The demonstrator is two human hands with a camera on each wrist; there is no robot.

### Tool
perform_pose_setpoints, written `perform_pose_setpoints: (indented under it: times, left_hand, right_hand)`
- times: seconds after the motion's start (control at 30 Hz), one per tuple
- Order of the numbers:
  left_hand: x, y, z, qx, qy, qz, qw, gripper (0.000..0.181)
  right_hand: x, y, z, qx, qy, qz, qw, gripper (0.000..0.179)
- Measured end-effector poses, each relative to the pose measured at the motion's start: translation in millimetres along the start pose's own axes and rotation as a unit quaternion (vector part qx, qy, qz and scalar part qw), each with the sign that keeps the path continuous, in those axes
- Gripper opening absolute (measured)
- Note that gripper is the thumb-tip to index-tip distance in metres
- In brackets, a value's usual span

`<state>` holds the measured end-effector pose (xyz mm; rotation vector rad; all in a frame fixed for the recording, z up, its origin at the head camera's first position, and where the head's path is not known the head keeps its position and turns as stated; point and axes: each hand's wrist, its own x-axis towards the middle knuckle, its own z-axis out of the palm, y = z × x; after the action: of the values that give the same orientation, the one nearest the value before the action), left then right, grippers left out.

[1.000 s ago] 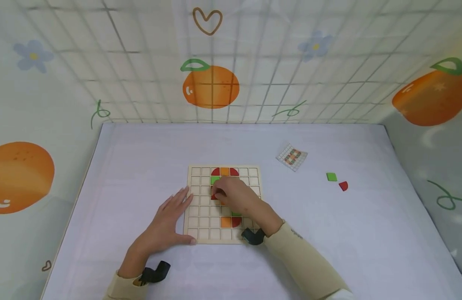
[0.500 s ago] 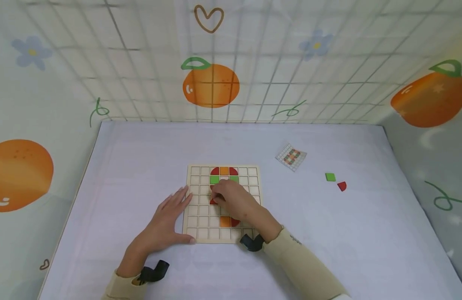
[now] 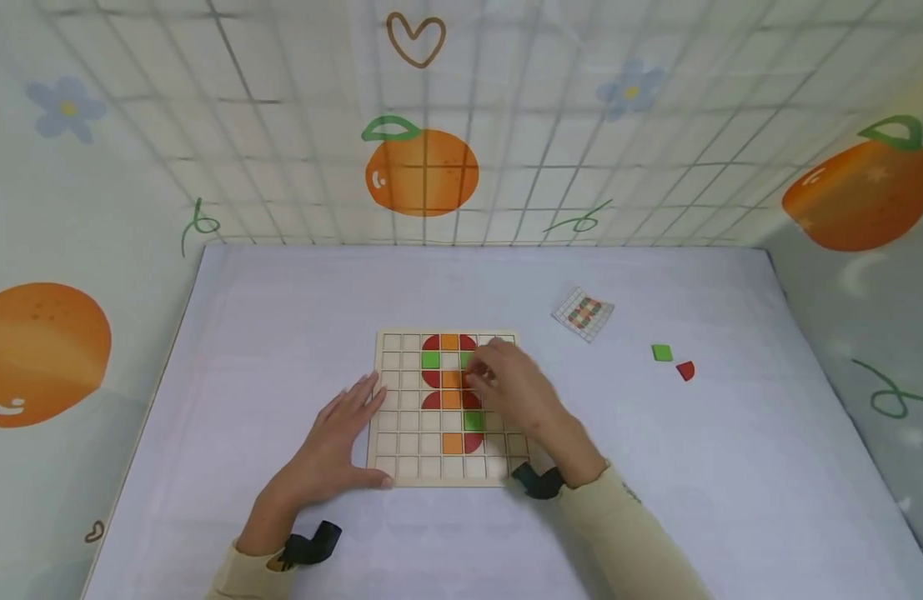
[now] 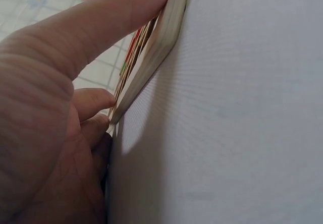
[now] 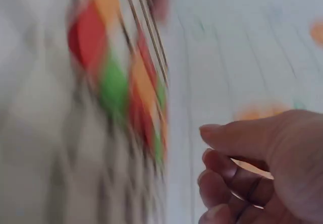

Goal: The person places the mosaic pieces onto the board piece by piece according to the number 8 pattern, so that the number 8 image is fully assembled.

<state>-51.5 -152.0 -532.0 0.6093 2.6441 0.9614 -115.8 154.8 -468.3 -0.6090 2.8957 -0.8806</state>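
Observation:
A wooden grid board [image 3: 401,423] lies on the table with red quarter-round, orange square and green square tiles set in its cells. My left hand [image 3: 333,450] rests at the board's left side, fingers spread on the edge and thumb [image 4: 96,27] on the near corner. Over the right part of the board hovers my right hand [image 3: 515,387], covering some cells in the head view. In the right wrist view, its loosely bent fingers [image 5: 217,183] hold nothing. A red quarter-round tile [image 3: 431,401] shows left of an orange tile [image 3: 451,400] mid-board.
To the right on the table lie a loose green square tile [image 3: 662,352] and a red quarter-round tile [image 3: 686,370]. A small pattern card [image 3: 584,314] lies beyond the board's right corner. Printed cloth walls [image 3: 296,150] surround the table's back and sides.
My right hand has lifted and moved right, uncovering the red and orange tiles in the middle of the board. The left hand stays on the board's edge.

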Motion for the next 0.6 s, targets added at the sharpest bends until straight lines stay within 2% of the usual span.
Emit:
perform_pose_setpoints:
  times: [0.1, 0.17, 0.3, 0.37, 0.47, 0.6]
  left_hand:
    - [0.7, -0.1, 1.2, 0.001, 0.003, -0.002, 1.0, 0.129]
    - [0.3, 0.1, 1.7, 0.007, 0.001, -0.009, 0.9999, 0.129]
    - [-1.4, -2.5, 2.6, 0.015, -0.002, -0.016, 0.9998, 0.13]
    - [-2.2, -3.1, 2.5, 0.013, 0.0, -0.018, 0.9998, 0.13]
    - [-2.3, -2.9, 2.3, 0.004, 0.003, -0.018, 0.9998, 0.128]
    - [-0.2, -0.7, 2.8, 0.0, 0.007, -0.013, 0.9999, 0.125]
  right_hand:
    - [-14.3, 42, -39, 0.005, 0.051, 0.059, 0.9969, 0.014]
    - [-27.8, 72, -64, -0.008, 0.078, 0.106, 0.9912, 0.022]
    - [-54.4, 125, -102, -0.033, 0.088, 0.21, 0.9731, 0.039]
    - [-61.6, 148, -112, -0.046, 0.083, 0.247, 0.9644, 0.045]
    - [-66.0, 176, -115, -0.057, 0.088, 0.276, 0.9554, 0.047]
    - [-66.4, 190, -111, -0.037, 0.091, 0.305, 0.9472, 0.043]
